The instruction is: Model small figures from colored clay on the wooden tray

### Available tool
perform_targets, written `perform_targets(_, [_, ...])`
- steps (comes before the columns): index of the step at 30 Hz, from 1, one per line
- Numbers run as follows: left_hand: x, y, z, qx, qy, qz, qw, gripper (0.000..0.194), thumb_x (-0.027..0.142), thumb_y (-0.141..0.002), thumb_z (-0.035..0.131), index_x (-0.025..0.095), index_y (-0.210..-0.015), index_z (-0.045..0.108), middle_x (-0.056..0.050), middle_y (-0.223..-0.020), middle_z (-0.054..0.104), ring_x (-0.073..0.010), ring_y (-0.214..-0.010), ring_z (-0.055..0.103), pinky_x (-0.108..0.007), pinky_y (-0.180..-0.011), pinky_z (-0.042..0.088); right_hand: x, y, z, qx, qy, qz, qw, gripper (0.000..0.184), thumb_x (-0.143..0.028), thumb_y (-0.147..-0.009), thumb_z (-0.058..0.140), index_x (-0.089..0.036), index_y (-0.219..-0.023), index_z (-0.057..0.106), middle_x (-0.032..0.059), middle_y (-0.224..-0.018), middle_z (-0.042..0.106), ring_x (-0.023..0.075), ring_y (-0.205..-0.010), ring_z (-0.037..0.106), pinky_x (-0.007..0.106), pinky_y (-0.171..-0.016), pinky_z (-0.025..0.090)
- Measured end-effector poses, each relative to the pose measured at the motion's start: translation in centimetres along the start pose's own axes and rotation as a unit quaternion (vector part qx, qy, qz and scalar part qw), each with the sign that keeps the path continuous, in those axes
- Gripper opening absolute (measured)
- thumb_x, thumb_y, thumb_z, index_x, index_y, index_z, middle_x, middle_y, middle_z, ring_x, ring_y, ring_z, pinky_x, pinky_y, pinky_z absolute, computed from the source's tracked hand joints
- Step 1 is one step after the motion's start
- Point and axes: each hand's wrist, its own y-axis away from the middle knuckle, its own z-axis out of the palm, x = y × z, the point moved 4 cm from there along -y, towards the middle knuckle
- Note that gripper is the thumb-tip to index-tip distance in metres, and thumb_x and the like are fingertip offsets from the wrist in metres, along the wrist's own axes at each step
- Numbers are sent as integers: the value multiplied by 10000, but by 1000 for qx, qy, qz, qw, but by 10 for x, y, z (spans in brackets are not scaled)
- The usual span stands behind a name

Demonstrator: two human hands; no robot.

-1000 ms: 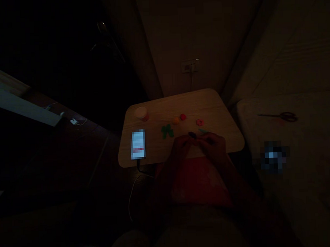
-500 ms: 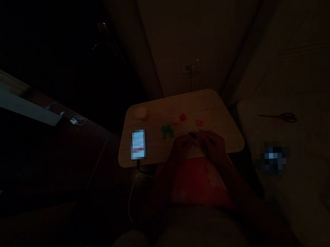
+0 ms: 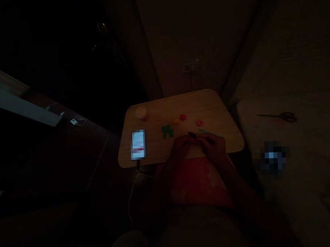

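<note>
Head view: dark small piece [image 3: 192, 135] right of frame centre, above tabletop [image 3: 155, 153]. Lies between fingertips of left hand [image 3: 180, 146] and right hand [image 3: 214, 145], both pinching it; neither clearly nearer. Long axis apparently slants down toward frame right.

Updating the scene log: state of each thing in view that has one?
Phone: screen lit, cable attached
Tub: upright, lid unclear
Scissors: lying flat, blades look closed
Wall socket: plug inserted
Dark piece: held between left hand and right hand
Green piece: lying on table
Turquoise stick: partly hidden, held or resting unclear
</note>
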Motion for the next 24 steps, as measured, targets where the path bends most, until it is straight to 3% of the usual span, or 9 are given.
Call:
perform_targets(7, [-1,0,-1,0,-14,-4,1000,394,427,-936,559,151,-730,750,-68,-833,754,-183,-801,669,-292,-804,493,7,1,-1,42,-27,43,998,287,-380,-715,844,-201,-675,623,4,-590,697,148,-498,619,246,-467,480])
perform_targets(12, [1,0,0,4,-21,-5,1000,406,416,-948,548,153,-705,740,-62,-797,747,-184,-797,670,-297,-823,495,-2,2,1,1,-25,42,999,228,-385,-838,724,-195,-725,666,-28,-522,629,121,-433,536,230,-434,414])
perform_targets(16, [2,1,0,4,-10,3,1000,416,437,-945,556,155,-706,744,-63,-788,747,-191,-786,674,-308,-814,498,-8,2,1,-28,19,-3,999,284,-363,-945,580,-195,-786,744,-9,-566,652,138,-496,579,258,-533,468])
perform_targets(20, [1,1,0,6,-9,-1,1000,424,472,-938,568,160,-715,749,-62,-806,750,-194,-806,672,-315,-833,503,-9,-1,-1,-13,42,-50,998,244,-310,-947,568,-211,-956,790,44,-814,775,185,-689,693,308,-685,553])
perform_targets(24, [0,0,0,2,-6,0,1000,425,465,-936,565,156,-707,744,-58,-799,743,-179,-784,663,-298,-811,495,-9,-2,-1,-21,52,-80,995,275,-318,-967,552,-221,-1084,781,73,-953,783,207,-826,714,352,-784,574])
